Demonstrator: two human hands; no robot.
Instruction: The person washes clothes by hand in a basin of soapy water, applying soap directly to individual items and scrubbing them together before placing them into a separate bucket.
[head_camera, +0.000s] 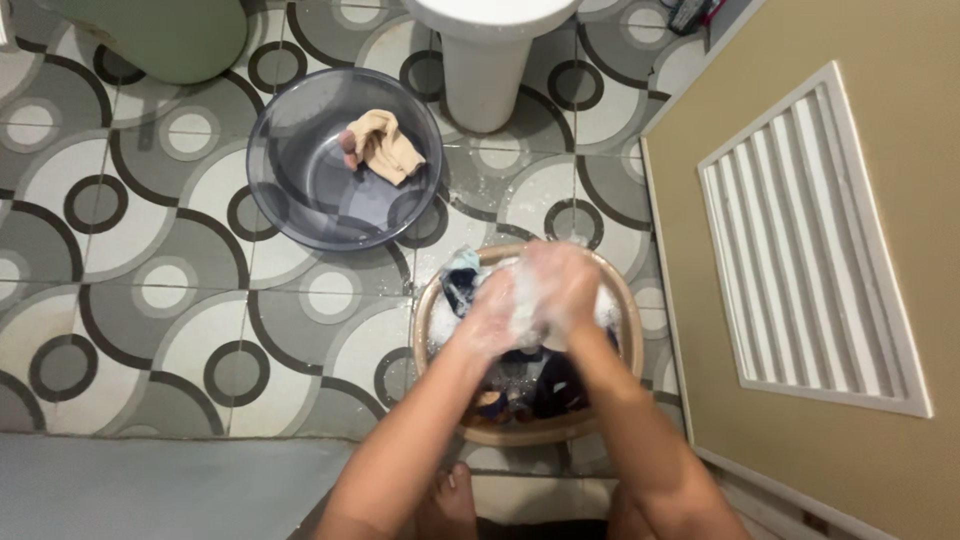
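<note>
A small white, sudsy piece of laundry (530, 300) is pressed between two hands over a tan plastic wash basin (625, 300) that sits on the patterned tile floor (150, 290). The left hand (495, 315) and the right hand (562, 280) are both closed on the cloth, palms toward each other, coated in foam; motion blur makes it hard to tell what kind of garment it is. Below them, dark clothes (550, 385) soak in soapy water inside the same basin, and a pale blue cloth (462, 265) lies at the far left rim.

Scrubbing like this seems to go best with the cloth kept low over the basin so the suds drip back in, and with the fabric shifted between rubs so that every part gets worked.

Farther off, up and to the left, a clear grey basin (290, 190) holds a wrung beige cloth (388, 145). A white pedestal (485, 70) stands beyond, and a tan door with a white slatted vent (810, 250) fills the right side. A bare foot (452, 500) shows near the bottom edge.
</note>
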